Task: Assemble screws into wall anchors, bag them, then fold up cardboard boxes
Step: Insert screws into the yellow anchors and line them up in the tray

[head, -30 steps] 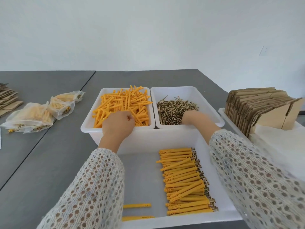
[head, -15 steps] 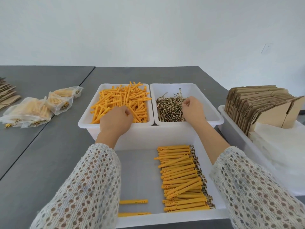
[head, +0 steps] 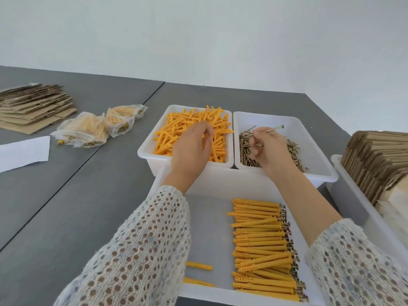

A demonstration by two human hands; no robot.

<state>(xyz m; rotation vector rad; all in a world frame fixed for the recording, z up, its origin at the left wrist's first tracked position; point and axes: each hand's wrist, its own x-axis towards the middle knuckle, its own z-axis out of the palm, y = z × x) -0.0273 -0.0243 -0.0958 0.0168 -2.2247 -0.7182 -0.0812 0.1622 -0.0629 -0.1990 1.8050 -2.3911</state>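
One screw (head: pixel 273 129) is pinched in the fingers of the right hand (head: pixel 268 149), head pointing toward the upper right of the frame, lifted just clear of the heap of screws (head: pixel 293 151) in the right-hand white bin (head: pixel 318 138). The left hand (head: pixel 192 149) hovers over the bin of loose orange wall anchors (head: pixel 176 131) at centre frame, its fingers curled down among them; whether it has one gripped I cannot tell (the knuckles hide the fingertips). Both bins sit side by side, presumably so each hand feeds from its own supply and the two parts meet in the middle.

Below them, in the lower centre, a larger white tray (head: pixel 207 221) holds a neat row of assembled anchors (head: pixel 260 244), screw heads all facing right, likely for easy bagging. Filled bags (head: pixel 88 131) lie at the middle left, with flat cardboard (head: pixel 33 107) beyond them at the upper left and more cardboard blanks (head: pixel 375 160) at the right edge.
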